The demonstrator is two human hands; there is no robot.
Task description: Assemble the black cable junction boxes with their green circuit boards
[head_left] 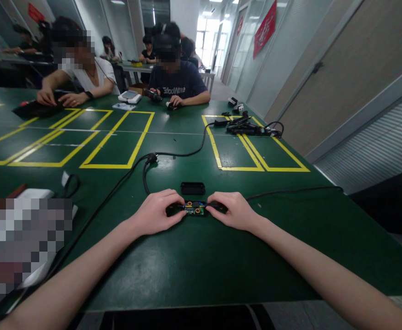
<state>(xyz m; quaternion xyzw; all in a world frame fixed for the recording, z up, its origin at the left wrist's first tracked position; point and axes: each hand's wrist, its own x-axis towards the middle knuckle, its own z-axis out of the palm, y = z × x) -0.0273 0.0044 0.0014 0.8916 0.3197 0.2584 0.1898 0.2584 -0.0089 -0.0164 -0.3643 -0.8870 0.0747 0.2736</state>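
A small green circuit board (194,209) with copper-coloured rings lies in a dark housing on the green table, between my two hands. My left hand (164,211) is closed round the left end of the housing, where a black cable meets it. At the right end, my right hand (231,210) pinches the housing near another black cable (290,189) that runs off to the right. Just beyond the board sits an open black rectangular cover (192,188), touched by neither hand. My fingertips partly hide both ends of the housing.
A black cable with a plug (152,158) crosses the green table (146,275). Yellow tape rectangles (130,158) mark its far half. Black cables and adapters (245,126) are heaped at the back right. A blurred object (25,238) lies at left. Two people work across the table.
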